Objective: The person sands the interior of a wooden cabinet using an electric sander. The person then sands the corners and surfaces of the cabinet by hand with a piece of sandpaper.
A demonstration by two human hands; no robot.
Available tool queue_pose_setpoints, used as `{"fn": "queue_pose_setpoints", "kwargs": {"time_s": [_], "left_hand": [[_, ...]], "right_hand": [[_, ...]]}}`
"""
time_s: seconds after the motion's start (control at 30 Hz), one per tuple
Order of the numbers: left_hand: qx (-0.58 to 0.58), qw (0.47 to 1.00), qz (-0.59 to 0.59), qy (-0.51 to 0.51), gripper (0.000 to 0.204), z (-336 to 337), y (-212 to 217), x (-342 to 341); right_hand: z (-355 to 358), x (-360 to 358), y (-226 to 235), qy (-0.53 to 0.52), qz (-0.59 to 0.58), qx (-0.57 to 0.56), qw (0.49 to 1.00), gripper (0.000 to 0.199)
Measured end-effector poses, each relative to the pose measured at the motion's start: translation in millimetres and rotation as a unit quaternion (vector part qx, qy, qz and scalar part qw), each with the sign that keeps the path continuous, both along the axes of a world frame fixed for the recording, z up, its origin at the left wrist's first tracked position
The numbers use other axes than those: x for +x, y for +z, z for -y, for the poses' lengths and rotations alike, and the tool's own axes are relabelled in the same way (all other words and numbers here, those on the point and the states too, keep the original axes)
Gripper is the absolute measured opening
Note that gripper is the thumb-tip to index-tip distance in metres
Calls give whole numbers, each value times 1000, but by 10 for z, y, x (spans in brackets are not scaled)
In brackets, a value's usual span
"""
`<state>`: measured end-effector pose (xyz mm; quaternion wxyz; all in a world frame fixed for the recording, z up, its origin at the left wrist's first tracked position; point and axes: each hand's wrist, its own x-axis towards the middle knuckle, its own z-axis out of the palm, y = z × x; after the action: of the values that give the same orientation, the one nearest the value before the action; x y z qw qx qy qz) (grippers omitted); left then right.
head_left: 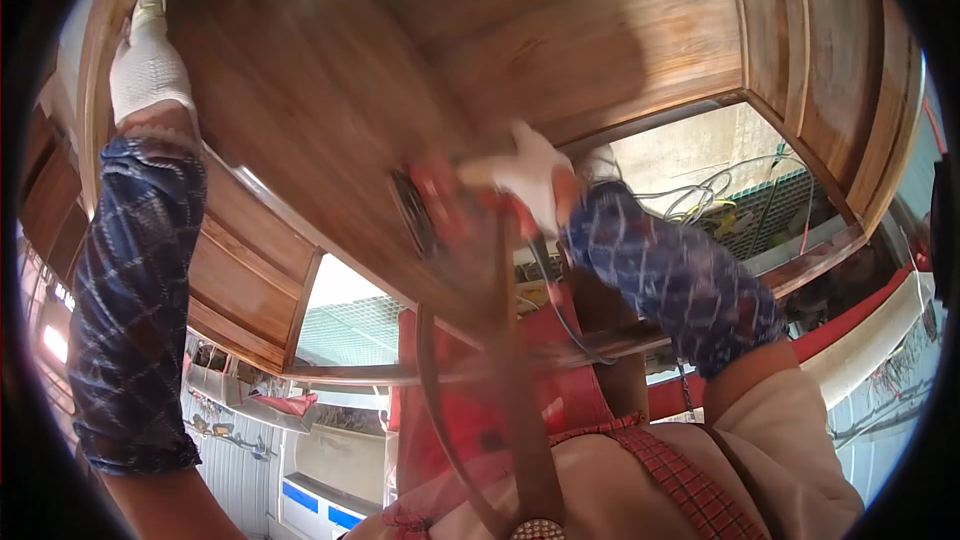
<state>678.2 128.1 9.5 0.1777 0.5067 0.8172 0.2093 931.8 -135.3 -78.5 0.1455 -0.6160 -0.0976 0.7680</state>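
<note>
My left hand [150,70], in a white knit glove, grips the left edge of a large brown wooden panel [290,70]. Its fingertips are partly hidden at the edge. My right hand [535,180], gloved in white too, is closed round a red power sander [447,202] held against the same panel. Motion smears the sander, and its dark pad side faces the wood. A dark cord [560,305] hangs from the tool. Blue checked sleeve covers are on both my forearms.
Wooden frame members [800,30] surround the panel. Through an opening on the right show loose cables [715,190] and green mesh [780,215]. Another opening with mesh [350,325] lies lower left. Red cloth [560,370] is close in front of my body, with straps across it.
</note>
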Motion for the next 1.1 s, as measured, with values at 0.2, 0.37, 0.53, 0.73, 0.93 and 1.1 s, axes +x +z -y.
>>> {"fn": "queue_pose_setpoints", "kwargs": {"time_s": [0.2, 0.37, 0.53, 0.73, 0.93, 1.1], "left_hand": [[35, 996, 4, -84, 42, -48, -5, 100], [-12, 995, -61, -72, 43, -112, -44, -36], [34, 998, 54, 13, 52, -13, -79, 41], [9, 998, 57, -4, 57, -69, -171, -16], [-13, 995, 94, -5, 66, -57, -44, -79], [-20, 998, 58, 6, 60, -21, -30, -79]], "right_hand": [[-699, 46, -718, 27, -39, 62, 997, 51], [542, 266, -690, 81, -79, -11, 994, 41], [1221, 296, -601, 109, 15, 71, 991, 48], [-377, 100, -849, 170, 32, 263, 949, 38], [-1226, -53, -523, 47, 2, 173, 984, 57], [113, 165, -946, 86, -16, 59, 994, 51]]}}
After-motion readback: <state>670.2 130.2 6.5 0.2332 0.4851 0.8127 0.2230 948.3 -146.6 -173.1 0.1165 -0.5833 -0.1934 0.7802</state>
